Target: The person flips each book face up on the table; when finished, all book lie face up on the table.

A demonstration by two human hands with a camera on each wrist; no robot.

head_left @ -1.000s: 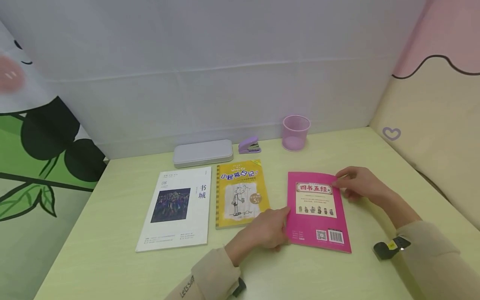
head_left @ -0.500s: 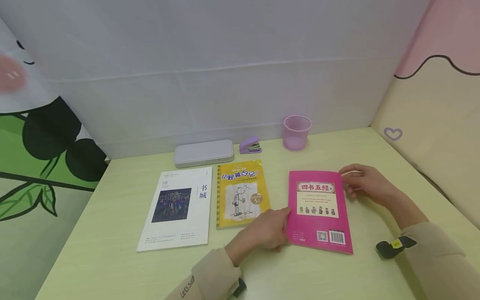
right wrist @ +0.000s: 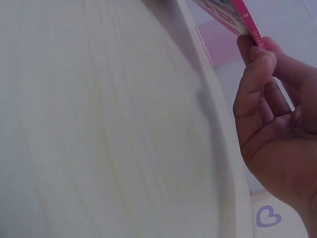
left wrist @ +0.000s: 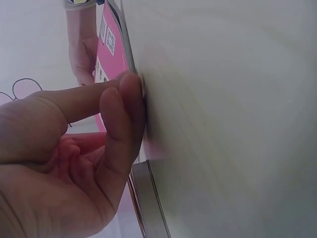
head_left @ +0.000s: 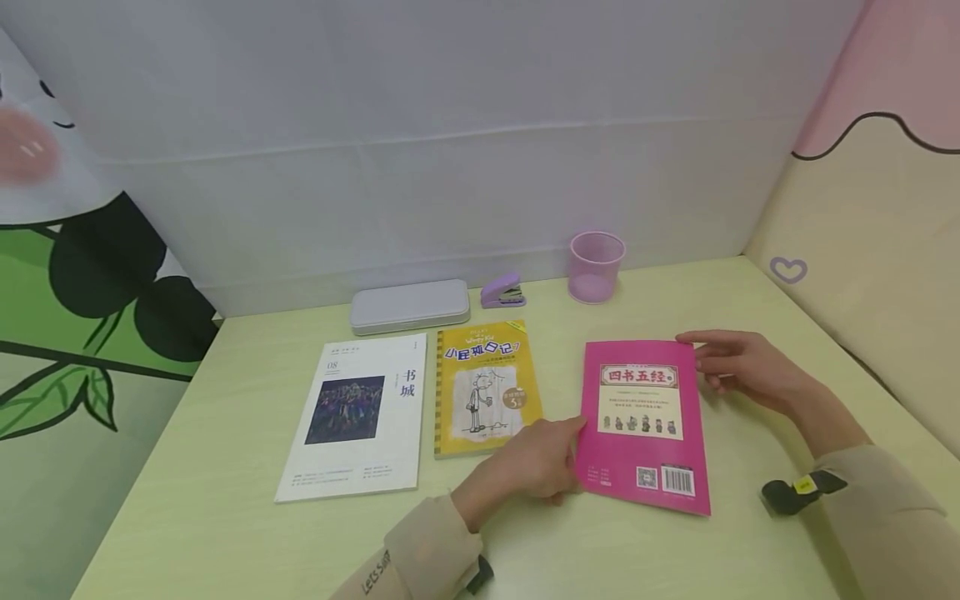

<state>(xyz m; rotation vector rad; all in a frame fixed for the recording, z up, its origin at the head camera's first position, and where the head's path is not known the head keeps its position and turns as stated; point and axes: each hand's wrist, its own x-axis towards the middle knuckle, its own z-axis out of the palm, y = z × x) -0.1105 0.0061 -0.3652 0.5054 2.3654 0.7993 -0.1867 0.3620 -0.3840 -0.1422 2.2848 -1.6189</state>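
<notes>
In the head view a thin pink book (head_left: 645,454) with a cream title panel lies at the right of the table. My left hand (head_left: 536,457) pinches its left edge, thumb at the cover. At close range in the left wrist view, the curled fingers (left wrist: 121,134) meet the edge of the pink book (left wrist: 111,54) near the tabletop. My right hand (head_left: 750,367) holds the upper right corner. The right wrist view has that corner of the pink book (right wrist: 250,22) between thumb and fingertips, apparently raised a little.
A yellow book (head_left: 487,392) lies just left of my left hand, and a white magazine (head_left: 352,467) beyond it. Along the back stand a grey-white flat case (head_left: 409,307), a purple stapler (head_left: 503,292) and a pink mesh cup (head_left: 596,268). A wall borders the table's right side.
The pink book has shifted slightly right and turned a little. My right hand has moved right, its fingers going from over the cover to the upper right corner. My left hand stays at the left edge.
</notes>
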